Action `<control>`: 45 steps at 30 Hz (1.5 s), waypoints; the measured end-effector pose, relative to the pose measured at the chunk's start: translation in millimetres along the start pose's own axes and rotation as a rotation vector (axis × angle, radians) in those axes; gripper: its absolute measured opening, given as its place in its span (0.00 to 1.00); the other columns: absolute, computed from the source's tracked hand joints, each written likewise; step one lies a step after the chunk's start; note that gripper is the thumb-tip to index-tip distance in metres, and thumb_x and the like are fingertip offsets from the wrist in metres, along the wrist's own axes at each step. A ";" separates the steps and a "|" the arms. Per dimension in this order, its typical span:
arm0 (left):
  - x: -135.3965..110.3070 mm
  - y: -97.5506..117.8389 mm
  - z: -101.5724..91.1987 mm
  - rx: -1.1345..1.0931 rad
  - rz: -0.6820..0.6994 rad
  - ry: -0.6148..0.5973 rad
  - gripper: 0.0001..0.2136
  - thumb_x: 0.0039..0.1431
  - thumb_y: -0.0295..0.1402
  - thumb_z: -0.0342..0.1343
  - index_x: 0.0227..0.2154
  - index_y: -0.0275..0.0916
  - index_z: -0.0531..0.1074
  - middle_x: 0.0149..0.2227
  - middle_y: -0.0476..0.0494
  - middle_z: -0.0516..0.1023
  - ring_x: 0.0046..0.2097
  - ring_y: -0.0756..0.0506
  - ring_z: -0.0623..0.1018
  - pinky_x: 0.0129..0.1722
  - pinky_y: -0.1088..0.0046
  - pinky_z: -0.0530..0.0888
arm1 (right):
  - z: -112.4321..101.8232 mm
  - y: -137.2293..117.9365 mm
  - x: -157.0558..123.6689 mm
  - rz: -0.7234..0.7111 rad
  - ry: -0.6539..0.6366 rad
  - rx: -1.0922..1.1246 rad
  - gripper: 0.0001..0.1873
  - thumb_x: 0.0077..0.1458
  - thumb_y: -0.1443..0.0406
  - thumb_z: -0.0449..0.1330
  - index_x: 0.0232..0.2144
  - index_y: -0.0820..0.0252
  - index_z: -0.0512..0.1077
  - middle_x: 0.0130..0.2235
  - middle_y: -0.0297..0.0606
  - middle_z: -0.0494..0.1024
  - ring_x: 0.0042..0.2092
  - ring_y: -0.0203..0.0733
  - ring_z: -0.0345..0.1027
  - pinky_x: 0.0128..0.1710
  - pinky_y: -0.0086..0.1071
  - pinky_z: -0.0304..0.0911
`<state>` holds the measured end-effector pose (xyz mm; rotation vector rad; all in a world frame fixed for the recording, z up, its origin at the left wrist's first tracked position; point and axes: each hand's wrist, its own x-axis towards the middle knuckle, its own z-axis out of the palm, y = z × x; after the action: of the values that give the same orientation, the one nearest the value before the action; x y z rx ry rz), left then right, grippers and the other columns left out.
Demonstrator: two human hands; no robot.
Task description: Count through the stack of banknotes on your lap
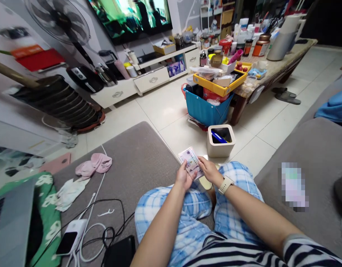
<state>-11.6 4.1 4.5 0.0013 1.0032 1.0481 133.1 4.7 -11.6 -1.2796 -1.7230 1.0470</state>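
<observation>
In front of my knees I hold a small stack of pale printed cards [191, 162], with a figure like a 5 on the top face. My left hand [184, 177] is closed on the near left side, its thumb lying on the face. On the right edge, the fingers of my right hand [210, 171] pinch the cards; a pale watch sits on that wrist. The cards are tilted up toward me, and their underside is hidden. Beyond my hands, a beige bin [221, 148] with a blue item inside stands on the floor.
A grey sofa [132, 163] carries a pink cloth [94, 165], tangled cables, a white power bank [72, 237] and a laptop [13, 226] at left. A blue basket [207, 109] stands by the cluttered table [246, 89]. Slippers [286, 95] lie on the floor.
</observation>
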 end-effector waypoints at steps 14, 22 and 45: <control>3.8 -20.3 5.5 0.265 0.151 0.064 0.09 0.57 0.33 0.58 0.38 0.34 0.74 0.38 0.38 0.79 0.34 0.45 0.78 0.29 0.72 0.76 | 0.3 17.9 13.1 0.239 0.101 0.213 0.15 0.57 0.56 0.53 0.36 0.59 0.71 0.36 0.36 0.76 0.37 0.41 0.68 0.39 0.32 0.61; 0.9 -11.4 5.3 0.156 0.025 -0.031 0.12 0.58 0.35 0.55 0.43 0.36 0.73 0.39 0.37 0.79 0.37 0.42 0.79 0.38 0.60 0.77 | 3.7 27.9 16.4 0.260 0.104 0.318 0.15 0.53 0.53 0.53 0.28 0.58 0.65 0.28 0.31 0.69 0.31 0.39 0.61 0.33 0.30 0.58; 8.3 -19.0 6.9 0.210 0.208 0.194 0.07 0.51 0.30 0.60 0.34 0.37 0.73 0.31 0.44 0.78 0.32 0.47 0.78 0.35 0.68 0.75 | -2.1 8.6 12.8 0.250 0.246 0.219 0.17 0.50 0.53 0.60 0.22 0.58 0.64 0.22 0.29 0.64 0.26 0.36 0.57 0.28 0.30 0.52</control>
<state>7.8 2.9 -5.6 0.1823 1.3069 1.1426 135.1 19.0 -17.5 -1.4385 -1.2525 1.1316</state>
